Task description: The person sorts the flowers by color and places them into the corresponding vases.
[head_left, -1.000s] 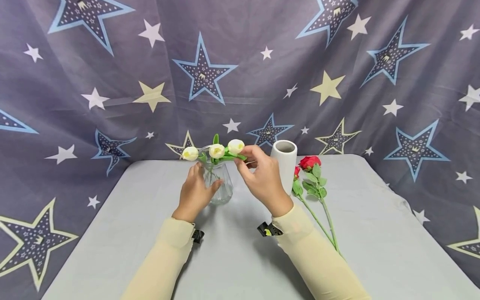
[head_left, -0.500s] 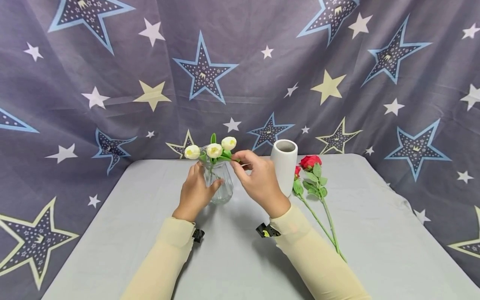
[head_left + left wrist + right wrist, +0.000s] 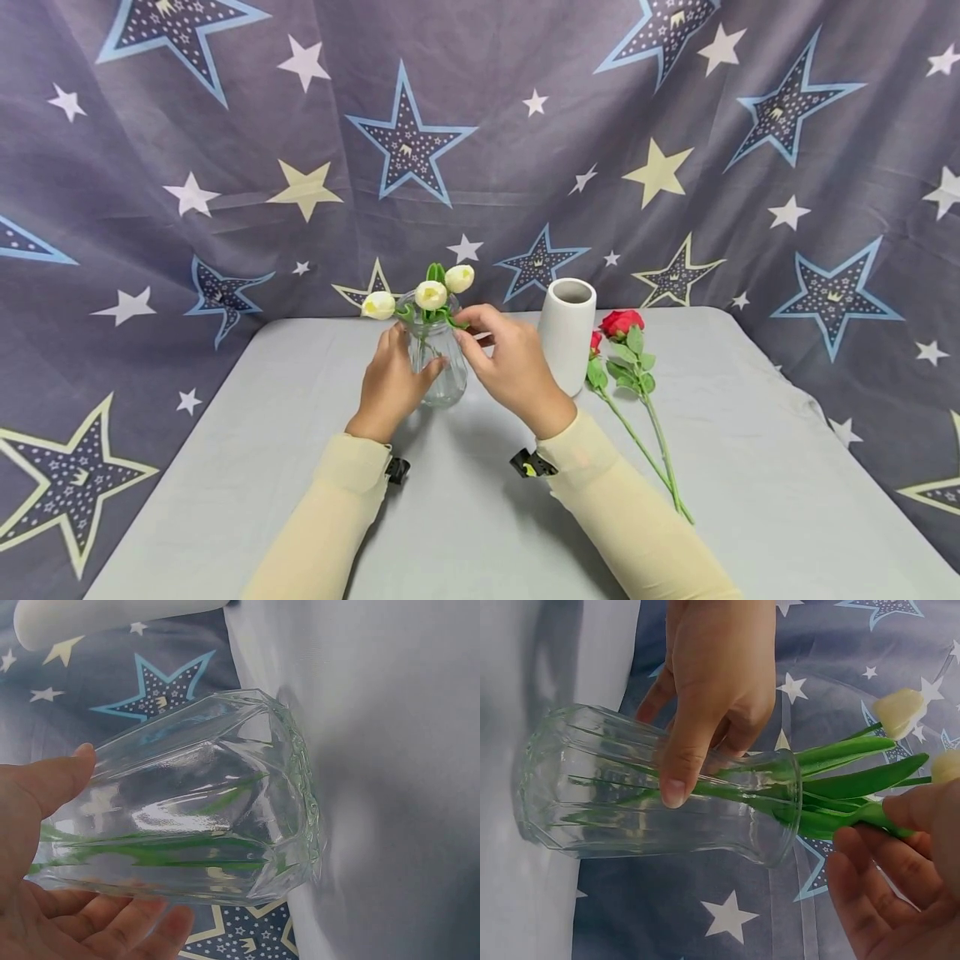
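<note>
A clear glass vase point(image 3: 446, 379) stands on the table with three white tulips point(image 3: 431, 295) in it. Their green stems point(image 3: 187, 851) show through the glass in the left wrist view. My left hand point(image 3: 392, 385) grips the vase from its left side, thumb across the front and fingers behind. At the mouth of the vase, my right hand point(image 3: 513, 362) pinches a green tulip leaf point(image 3: 874, 817) between thumb and forefinger. Its other fingers are loosely bent below the leaf in the right wrist view.
To the right of the glass vase stands a white vase point(image 3: 567, 337). Red roses point(image 3: 622, 323) with long green stems lie on the grey tablecloth point(image 3: 750, 433) beside it. A star-patterned curtain point(image 3: 480, 100) hangs behind the table.
My right hand has moved left and slightly down, toward the vase mouth, with the leaf. The rightmost tulip has shifted up and left. My left hand stays on the glass vase.
</note>
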`<state>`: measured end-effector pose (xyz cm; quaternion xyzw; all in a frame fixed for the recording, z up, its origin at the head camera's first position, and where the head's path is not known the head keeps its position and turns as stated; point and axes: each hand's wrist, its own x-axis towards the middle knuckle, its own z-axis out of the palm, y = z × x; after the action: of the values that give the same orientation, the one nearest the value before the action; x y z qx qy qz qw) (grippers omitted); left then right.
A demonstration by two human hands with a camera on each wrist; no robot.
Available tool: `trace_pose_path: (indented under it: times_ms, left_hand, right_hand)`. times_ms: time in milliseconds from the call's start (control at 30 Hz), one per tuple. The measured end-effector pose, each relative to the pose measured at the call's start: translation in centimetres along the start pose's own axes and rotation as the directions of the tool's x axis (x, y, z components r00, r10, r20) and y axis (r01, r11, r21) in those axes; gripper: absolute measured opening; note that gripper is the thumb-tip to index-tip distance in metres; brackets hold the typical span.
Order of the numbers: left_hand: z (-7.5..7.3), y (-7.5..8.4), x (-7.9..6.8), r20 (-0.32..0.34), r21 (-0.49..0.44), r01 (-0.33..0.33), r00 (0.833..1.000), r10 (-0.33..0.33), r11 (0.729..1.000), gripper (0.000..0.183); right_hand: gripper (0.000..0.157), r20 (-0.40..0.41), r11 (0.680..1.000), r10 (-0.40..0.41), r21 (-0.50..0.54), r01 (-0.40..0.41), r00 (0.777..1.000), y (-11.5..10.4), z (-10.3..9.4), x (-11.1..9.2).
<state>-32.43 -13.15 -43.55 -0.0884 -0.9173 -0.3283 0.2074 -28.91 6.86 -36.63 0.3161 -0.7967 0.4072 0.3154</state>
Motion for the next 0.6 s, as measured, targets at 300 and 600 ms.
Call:
trace_pose_path:
  times_ms: [300,600]
  left_hand:
    - [-0.07,-0.06,-0.19,0.006,-0.001,-0.001,1.000,0.001,1.000,0.090]
    - [0.08,-0.08,0.16,0.002,-0.011,-0.011,1.000,0.011,1.000,0.088]
  right_hand:
    - [0.016,0.007,1.000,0.002,0.000,-0.002,1.000,-0.11,-0.25,-0.02]
    - [0.021,0.017,1.000,0.004,-0.001,-0.004,1.000,-0.47,-0.77,0.15]
